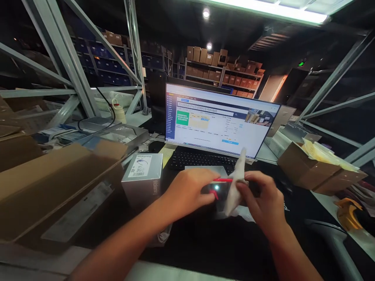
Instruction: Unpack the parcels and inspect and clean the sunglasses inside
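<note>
My left hand (191, 187) is closed, its fingers gripping a thin red strip (224, 180) above the black mat. The strip runs across to a white, sheet-like piece (236, 189), blurred and standing edge-on, so I cannot tell if it is paper or a pouch. At its right side my right hand (265, 201) pinches it between thumb and fingers. Below the left fingers shows another red bit, with clear, shiny plastic under the hands. A grey-white box (143, 175) with a printed label stands just left of my left hand.
A monitor (213, 121) and black keyboard (196, 160) are straight ahead. Large cardboard boxes (58, 183) crowd the left. To the right are an open carton (319, 164), a handheld scanner (332, 238) and a yellow tape dispenser (348, 214). Metal frame posts rise on both sides.
</note>
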The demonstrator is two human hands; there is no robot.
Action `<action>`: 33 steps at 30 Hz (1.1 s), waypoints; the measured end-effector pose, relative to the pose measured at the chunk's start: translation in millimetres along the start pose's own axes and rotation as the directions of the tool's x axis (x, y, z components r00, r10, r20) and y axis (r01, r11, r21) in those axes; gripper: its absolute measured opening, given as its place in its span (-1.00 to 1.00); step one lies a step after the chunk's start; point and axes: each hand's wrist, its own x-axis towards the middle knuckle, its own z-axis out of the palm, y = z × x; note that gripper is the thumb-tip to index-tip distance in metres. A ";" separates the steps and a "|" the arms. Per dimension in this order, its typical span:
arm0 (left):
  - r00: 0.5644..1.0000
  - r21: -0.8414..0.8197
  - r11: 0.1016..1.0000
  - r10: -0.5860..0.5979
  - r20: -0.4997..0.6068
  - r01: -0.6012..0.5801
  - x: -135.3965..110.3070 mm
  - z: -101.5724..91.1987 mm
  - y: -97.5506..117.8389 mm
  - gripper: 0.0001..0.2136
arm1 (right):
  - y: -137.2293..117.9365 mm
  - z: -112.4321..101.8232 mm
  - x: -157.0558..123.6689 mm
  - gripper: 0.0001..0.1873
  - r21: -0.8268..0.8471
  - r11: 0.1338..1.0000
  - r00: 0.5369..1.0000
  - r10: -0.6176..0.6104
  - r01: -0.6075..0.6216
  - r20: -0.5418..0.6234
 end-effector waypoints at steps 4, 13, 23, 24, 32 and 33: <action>0.998 0.070 0.996 0.060 0.000 -0.059 -1.8 -1.6 -0.4 -0.67 | -11.5 -16.0 2.6 -0.82 0.047 0.996 0.929 0.049 -0.071 0.368; 0.969 0.251 0.952 0.210 -0.127 -0.173 -5.1 4.3 10.0 -0.80 | -15.7 -12.2 2.8 -0.61 0.027 0.976 0.855 0.176 -0.217 0.487; 0.942 0.212 0.940 0.301 -0.149 -0.267 -3.2 4.8 1.6 -0.84 | -16.1 -7.8 2.8 -0.60 0.157 0.929 0.802 0.194 -0.335 0.565; 0.949 0.164 0.954 0.276 -0.154 -0.251 -3.1 0.6 1.9 -0.82 | -10.3 -18.1 4.6 -0.58 0.225 0.891 0.759 0.177 -0.394 0.627; 0.946 0.231 0.942 0.284 -0.154 -0.245 -5.9 8.7 9.0 -0.88 | -23.6 -3.0 2.3 -0.47 0.185 0.903 0.866 0.289 -0.388 0.408; 0.940 0.267 0.927 0.310 -0.146 -0.264 -6.0 12.8 9.0 -0.88 | -29.0 5.5 1.0 -0.49 0.123 0.928 0.888 0.289 -0.352 0.359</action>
